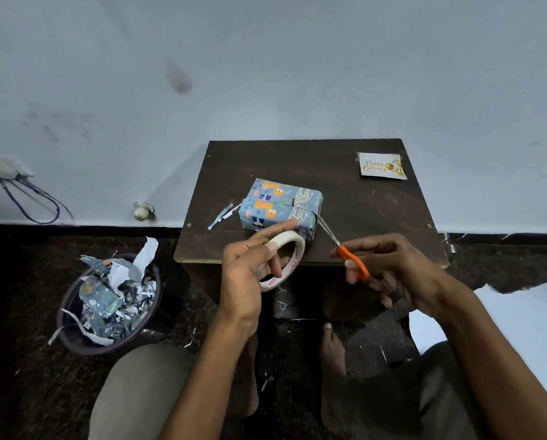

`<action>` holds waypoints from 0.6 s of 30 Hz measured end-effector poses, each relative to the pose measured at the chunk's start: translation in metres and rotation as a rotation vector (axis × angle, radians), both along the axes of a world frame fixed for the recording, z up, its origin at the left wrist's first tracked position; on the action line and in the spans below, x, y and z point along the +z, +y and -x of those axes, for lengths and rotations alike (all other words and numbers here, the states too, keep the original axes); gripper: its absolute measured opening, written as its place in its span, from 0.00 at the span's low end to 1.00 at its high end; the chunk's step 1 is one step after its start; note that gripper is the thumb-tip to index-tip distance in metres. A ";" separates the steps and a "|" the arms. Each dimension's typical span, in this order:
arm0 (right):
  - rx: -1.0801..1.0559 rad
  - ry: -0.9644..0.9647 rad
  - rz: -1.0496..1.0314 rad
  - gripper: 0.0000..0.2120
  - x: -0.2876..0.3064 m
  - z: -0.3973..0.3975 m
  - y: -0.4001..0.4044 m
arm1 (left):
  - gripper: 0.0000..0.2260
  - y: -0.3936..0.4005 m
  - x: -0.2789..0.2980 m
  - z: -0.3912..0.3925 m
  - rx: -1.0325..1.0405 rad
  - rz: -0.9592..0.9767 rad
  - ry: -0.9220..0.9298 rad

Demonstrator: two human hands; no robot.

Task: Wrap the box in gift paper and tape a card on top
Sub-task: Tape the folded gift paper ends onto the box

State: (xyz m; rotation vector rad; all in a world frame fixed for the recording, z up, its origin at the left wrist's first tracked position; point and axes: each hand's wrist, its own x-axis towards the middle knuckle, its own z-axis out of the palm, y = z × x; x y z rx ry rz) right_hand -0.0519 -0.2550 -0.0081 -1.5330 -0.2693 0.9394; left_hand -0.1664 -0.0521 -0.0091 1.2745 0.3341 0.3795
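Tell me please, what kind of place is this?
Probably a room in a home, used as a makeshift craft corner: a small dark table against a painted wall, a wall socket with cables, and a bin of paper scraps on the floor.

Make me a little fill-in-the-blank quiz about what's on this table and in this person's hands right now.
1. The left hand holds a roll of ____.
2. The right hand holds scissors with ____ handles.
3. The wrapped box sits on the table, and the birthday card lies at the table's far ____ corner.
4. Paper scraps fill the ____ on the floor.

Missing words: tape; orange; right; bin
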 end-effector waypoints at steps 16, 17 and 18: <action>0.188 0.026 0.103 0.10 -0.006 -0.024 0.023 | 0.16 -0.003 0.000 0.002 0.046 -0.061 0.073; 0.186 0.031 0.100 0.10 -0.006 -0.025 0.025 | 0.17 -0.003 0.002 0.003 0.069 -0.072 0.093; 0.183 0.031 0.102 0.10 -0.006 -0.026 0.026 | 0.17 -0.003 0.002 0.004 0.100 -0.074 0.113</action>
